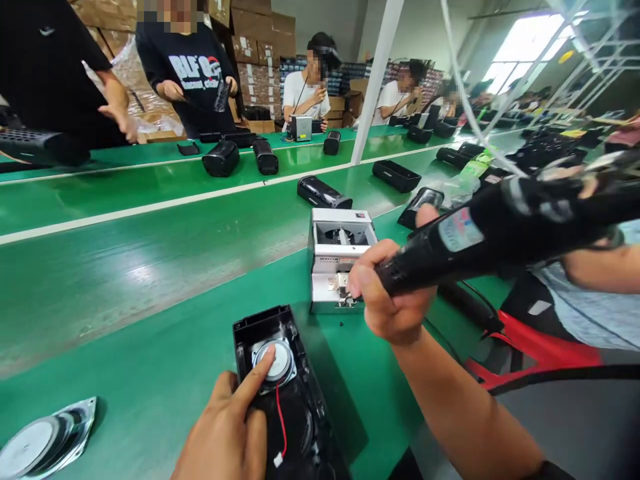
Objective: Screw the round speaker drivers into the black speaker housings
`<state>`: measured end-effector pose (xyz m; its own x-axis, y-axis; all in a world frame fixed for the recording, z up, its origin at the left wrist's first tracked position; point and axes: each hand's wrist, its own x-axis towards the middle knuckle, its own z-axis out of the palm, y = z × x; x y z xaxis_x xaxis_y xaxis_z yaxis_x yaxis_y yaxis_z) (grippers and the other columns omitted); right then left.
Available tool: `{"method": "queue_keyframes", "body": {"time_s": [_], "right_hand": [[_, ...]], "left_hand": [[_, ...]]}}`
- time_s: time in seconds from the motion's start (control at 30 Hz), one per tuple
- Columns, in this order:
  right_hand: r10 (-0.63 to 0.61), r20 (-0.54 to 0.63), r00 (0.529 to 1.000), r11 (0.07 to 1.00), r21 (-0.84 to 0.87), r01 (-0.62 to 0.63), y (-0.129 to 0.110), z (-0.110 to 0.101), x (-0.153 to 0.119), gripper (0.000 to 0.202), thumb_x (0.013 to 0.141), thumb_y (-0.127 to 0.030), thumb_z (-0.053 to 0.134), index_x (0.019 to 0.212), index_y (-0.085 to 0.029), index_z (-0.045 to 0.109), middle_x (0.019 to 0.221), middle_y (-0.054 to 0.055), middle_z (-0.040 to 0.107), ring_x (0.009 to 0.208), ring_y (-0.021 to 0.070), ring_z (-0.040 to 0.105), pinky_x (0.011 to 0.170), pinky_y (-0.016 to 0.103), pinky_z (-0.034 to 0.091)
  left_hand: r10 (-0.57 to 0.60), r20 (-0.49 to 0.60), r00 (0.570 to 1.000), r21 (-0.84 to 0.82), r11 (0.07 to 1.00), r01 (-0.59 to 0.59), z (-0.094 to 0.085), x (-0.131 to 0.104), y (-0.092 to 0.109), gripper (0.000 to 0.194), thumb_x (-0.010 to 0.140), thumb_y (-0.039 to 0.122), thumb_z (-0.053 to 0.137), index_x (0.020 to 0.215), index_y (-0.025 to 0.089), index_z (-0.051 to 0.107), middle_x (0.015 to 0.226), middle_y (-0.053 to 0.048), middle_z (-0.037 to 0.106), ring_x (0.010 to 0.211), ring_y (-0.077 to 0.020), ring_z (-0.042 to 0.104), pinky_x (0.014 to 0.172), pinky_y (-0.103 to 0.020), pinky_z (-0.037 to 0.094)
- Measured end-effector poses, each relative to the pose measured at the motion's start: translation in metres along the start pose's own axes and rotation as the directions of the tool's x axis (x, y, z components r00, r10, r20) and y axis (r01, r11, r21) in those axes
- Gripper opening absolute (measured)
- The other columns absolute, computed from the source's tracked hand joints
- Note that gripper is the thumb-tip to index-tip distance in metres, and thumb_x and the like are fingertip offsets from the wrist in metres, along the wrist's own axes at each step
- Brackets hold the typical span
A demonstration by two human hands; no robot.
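Green bench [165, 353]: black housing [296, 400], axis 11-to-5 o'clock, lies 8 o'clock from right hand [393, 300] clasping black tool [425, 257]; left hand [227, 430] nearer, touching speaker [281, 365], grip unclear.

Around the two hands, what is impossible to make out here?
All in the head view:
Tip of the black power tool: hidden behind the right hand.
Print on its label: blurred.
Near end of the black casing: cut off by the bottom edge.
Part of the loose speaker: cut off by the left edge.
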<state>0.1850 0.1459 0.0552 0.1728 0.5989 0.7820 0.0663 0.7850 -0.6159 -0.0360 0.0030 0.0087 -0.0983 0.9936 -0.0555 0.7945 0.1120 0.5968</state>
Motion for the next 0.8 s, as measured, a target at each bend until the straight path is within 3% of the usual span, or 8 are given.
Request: {"method": "queue_keyframes", "body": {"time_s": [0.1, 0.23, 0.3, 0.4, 0.5, 0.67, 0.8], "right_hand": [[0.163, 0.003, 0.987, 0.986, 0.046, -0.163, -0.009, 0.002, -0.004, 0.016, 0.096, -0.019, 0.071, 0.101, -0.028, 0.057, 0.073, -0.006, 0.057, 0.049, 0.0124, 0.055, 0.05, 0.031, 0.051], [0.376, 0.102, 0.921, 0.882, 0.267, -0.389, -0.041, 0.005, -0.018, 0.035, 0.096, -0.014, 0.069, 0.123, -0.033, 0.058, 0.071, -0.009, 0.054, 0.044, 0.011, 0.051, 0.041, 0.026, 0.049], [0.356, 0.087, 0.93, 0.858, 0.362, -0.363, -0.058, 0.008, -0.031, 0.034, 0.099, -0.016, 0.068, 0.125, -0.037, 0.06, 0.074, -0.007, 0.053, 0.045, 0.0107, 0.051, 0.043, 0.027, 0.052], [0.298, 0.124, 0.947, 0.872, 0.369, -0.322, -0.069, 0.019, -0.055, 0.003, 0.1, -0.031, 0.068, 0.099, -0.031, 0.065, 0.07, -0.005, 0.048, 0.043, 0.0124, 0.048, 0.041, 0.032, 0.052], [0.307, 0.193, 0.932, 0.887, 0.297, -0.354, -0.062, 0.031, -0.073, 0.017, 0.099, -0.04, 0.066, 0.087, -0.029, 0.062, 0.064, -0.004, 0.044, 0.041, 0.0155, 0.045, 0.038, 0.035, 0.05], [0.33, 0.195, 0.923, 0.896, 0.241, -0.372, -0.046, 0.039, -0.085, 0.02, 0.097, -0.043, 0.065, 0.085, -0.029, 0.059, 0.064, -0.003, 0.044, 0.042, 0.017, 0.046, 0.038, 0.035, 0.049], [0.296, 0.196, 0.935, 0.895, 0.284, -0.343, -0.043, 0.041, -0.088, 0.013, 0.098, -0.037, 0.063, 0.088, -0.029, 0.061, 0.066, -0.003, 0.044, 0.044, 0.0167, 0.047, 0.039, 0.035, 0.05]], "left_hand": [[-0.041, 0.037, 0.998, 0.005, 0.999, 0.041, -0.002, -0.002, 0.006, 0.062, 0.102, 0.022, 0.027, 0.155, 0.032, 0.056, 0.098, -0.006, 0.059, 0.072, -0.0197, 0.067, 0.079, -0.037, 0.059], [-0.076, 0.089, 0.993, 0.007, 0.997, 0.076, -0.001, -0.003, 0.007, 0.065, 0.1, 0.017, 0.026, 0.157, 0.034, 0.054, 0.105, -0.007, 0.06, 0.071, -0.018, 0.065, 0.082, -0.037, 0.059], [-0.081, 0.147, 0.986, 0.018, 0.997, 0.079, -0.002, -0.003, 0.006, 0.065, 0.101, 0.02, 0.028, 0.159, 0.035, 0.05, 0.107, -0.007, 0.058, 0.071, -0.0182, 0.066, 0.081, -0.038, 0.059], [-0.09, 0.226, 0.97, 0.023, 0.996, 0.088, -0.003, -0.001, 0.003, 0.066, 0.101, 0.023, 0.029, 0.164, 0.036, 0.041, 0.105, -0.006, 0.055, 0.074, -0.0197, 0.067, 0.079, -0.04, 0.059], [-0.1, 0.258, 0.961, 0.029, 0.995, 0.096, -0.004, -0.001, 0.004, 0.068, 0.1, 0.02, 0.026, 0.166, 0.036, 0.038, 0.106, -0.006, 0.052, 0.078, -0.0206, 0.067, 0.082, -0.042, 0.058], [-0.107, 0.279, 0.954, 0.033, 0.994, 0.102, -0.005, 0.001, 0.009, 0.071, 0.099, 0.015, 0.027, 0.166, 0.034, 0.037, 0.109, -0.007, 0.051, 0.083, -0.0213, 0.069, 0.087, -0.043, 0.057], [-0.106, 0.277, 0.955, 0.028, 0.994, 0.102, -0.006, 0.001, 0.009, 0.071, 0.098, 0.015, 0.028, 0.166, 0.035, 0.039, 0.108, -0.006, 0.051, 0.078, -0.0193, 0.067, 0.085, -0.042, 0.057]]}}
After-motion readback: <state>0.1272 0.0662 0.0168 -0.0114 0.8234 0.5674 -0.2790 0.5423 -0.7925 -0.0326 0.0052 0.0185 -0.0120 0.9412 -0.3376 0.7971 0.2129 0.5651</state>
